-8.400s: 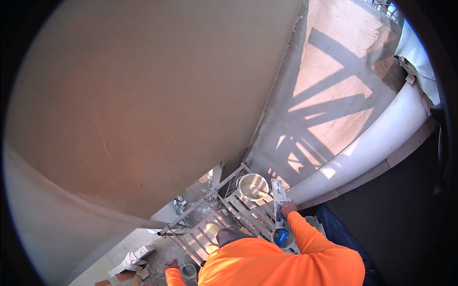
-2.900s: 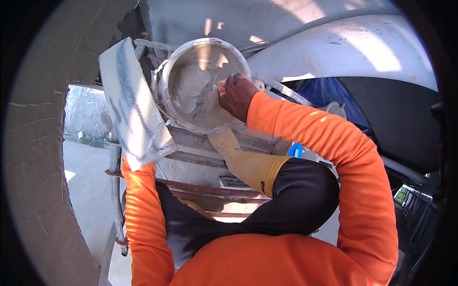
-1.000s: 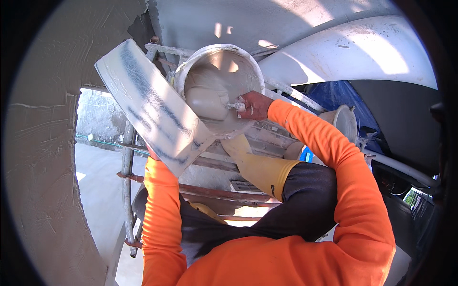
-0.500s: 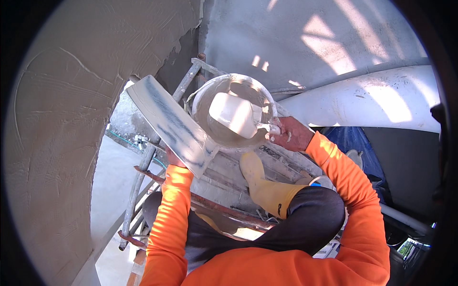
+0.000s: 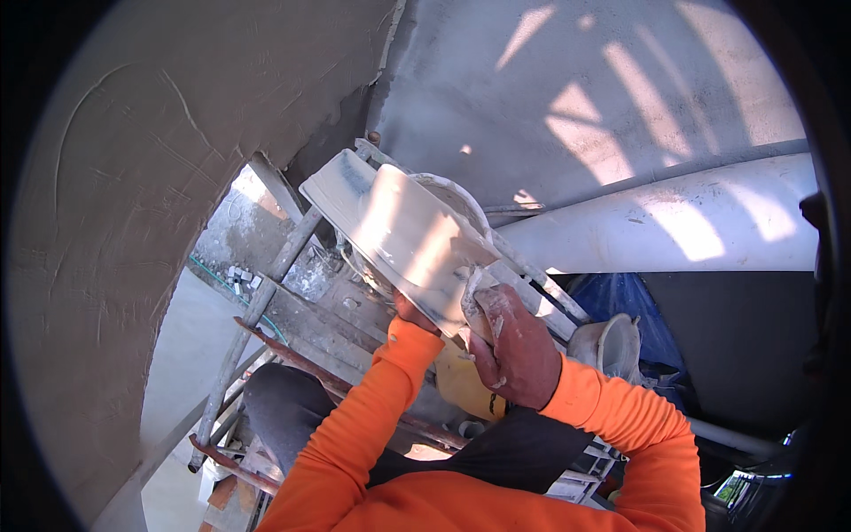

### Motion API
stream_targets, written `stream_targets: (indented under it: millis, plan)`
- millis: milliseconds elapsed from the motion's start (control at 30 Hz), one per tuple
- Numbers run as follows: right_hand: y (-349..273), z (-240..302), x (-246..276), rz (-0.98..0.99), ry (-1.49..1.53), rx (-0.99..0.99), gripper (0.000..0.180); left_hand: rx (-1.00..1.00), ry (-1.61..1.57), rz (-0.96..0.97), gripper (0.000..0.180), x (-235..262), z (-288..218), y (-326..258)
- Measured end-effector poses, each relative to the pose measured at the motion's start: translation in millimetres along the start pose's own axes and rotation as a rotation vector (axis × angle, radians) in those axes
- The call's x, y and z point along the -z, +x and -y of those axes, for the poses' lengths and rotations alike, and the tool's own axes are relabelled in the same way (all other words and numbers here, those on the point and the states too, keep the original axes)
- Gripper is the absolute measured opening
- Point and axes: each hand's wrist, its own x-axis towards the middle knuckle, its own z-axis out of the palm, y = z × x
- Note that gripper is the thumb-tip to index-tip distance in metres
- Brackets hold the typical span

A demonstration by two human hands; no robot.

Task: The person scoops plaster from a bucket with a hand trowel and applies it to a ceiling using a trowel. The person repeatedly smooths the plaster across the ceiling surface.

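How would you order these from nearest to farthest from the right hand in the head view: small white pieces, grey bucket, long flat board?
1. Long flat board: its near end is right beside the right hand.
2. Grey bucket: to the hand's right.
3. Small white pieces: far left, beyond the slanting pole.

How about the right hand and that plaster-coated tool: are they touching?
Touching: the head view shows the right hand gripping the plaster-coated tool, with no gap between.
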Motion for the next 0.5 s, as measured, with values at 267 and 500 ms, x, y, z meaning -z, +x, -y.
stream_targets:
  millis: [267,500]
  plan:
    - [11.0,-4.3,17.7,-0.115,-0.076,0.276,0.039,-0.156,1.632,-0.016,0.048,2.5,-23.9,-3.2]
    - [42.0,-136.5,-7.5,0.055,-0.035,0.016,0.036,0.019,1.473,-0.095,0.036,-11.8,-55.0,-31.7]
